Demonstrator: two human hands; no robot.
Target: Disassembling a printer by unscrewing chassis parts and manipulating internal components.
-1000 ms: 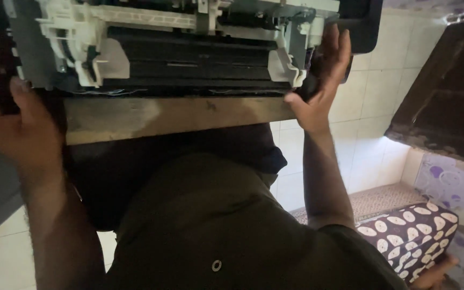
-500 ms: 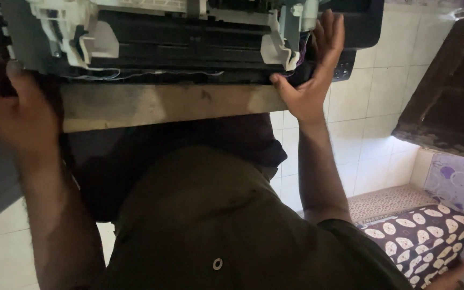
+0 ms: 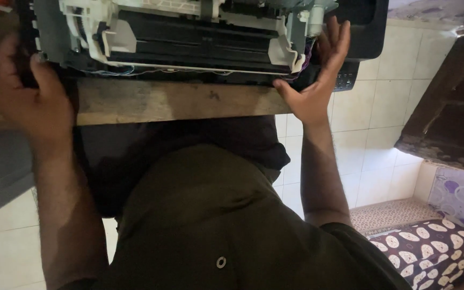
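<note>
— What do we see nearest us?
— Our dark green shirt [image 3: 216, 215], then the wooden board [image 3: 173, 101] at the bench edge.
— And our hands?
— Our left hand [image 3: 28, 96] grips the opened printer [image 3: 189, 37] at its left end; our right hand [image 3: 318, 80] presses its right side, fingers spread. The printer rests on the board; white tiles [image 3: 388, 91] lie beyond.

Wooden bench top [image 3: 178, 102] w/ opened printer [image 3: 189, 40] directly on it

Wooden board [image 3: 178, 101] blocks under printer [image 3: 189, 40]; sides free
</note>
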